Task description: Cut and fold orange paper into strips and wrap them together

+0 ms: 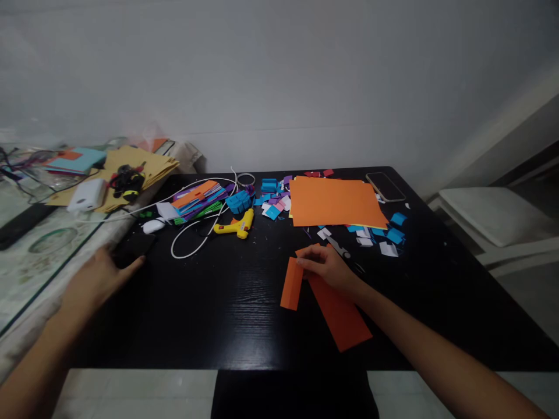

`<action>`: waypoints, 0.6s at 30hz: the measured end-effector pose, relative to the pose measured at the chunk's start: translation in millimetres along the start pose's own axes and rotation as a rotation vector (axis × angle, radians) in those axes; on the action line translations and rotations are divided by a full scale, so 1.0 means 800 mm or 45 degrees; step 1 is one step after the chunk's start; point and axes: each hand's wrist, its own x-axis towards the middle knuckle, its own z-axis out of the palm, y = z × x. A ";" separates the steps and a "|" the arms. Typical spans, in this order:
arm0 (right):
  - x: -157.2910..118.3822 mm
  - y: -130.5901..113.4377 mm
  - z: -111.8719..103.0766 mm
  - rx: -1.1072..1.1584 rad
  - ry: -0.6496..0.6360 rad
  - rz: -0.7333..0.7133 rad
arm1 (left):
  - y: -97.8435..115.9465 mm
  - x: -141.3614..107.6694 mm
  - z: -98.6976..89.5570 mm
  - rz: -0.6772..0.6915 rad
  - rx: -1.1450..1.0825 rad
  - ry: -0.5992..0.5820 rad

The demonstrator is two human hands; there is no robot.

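My right hand pinches a small creased orange paper strip between thumb and fingers, its lower end tipped toward me. Beneath that hand a longer orange paper strip lies aslant on the black table. Grey-handled scissors rest just beyond the hand, partly hidden by it. At the left, my left hand grips a flat black object that looks like a phone, thumb along its near side; some of its fingers are hidden. A stack of orange sheets lies farther back.
A yellow glue gun lies mid-table beside a looping white cable. Colored paper pieces are piled behind it, with scraps around the sheets. A phone lies back right. Left are brown envelopes and a white charger.
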 end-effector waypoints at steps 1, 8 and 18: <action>0.000 0.000 0.000 -0.007 0.002 0.000 | 0.001 -0.006 -0.002 -0.027 0.071 -0.032; -0.003 -0.005 0.001 -0.017 0.015 0.000 | 0.011 -0.081 -0.016 0.086 0.196 0.178; -0.002 -0.003 0.001 -0.006 0.011 0.009 | 0.020 -0.061 -0.001 0.196 0.204 0.173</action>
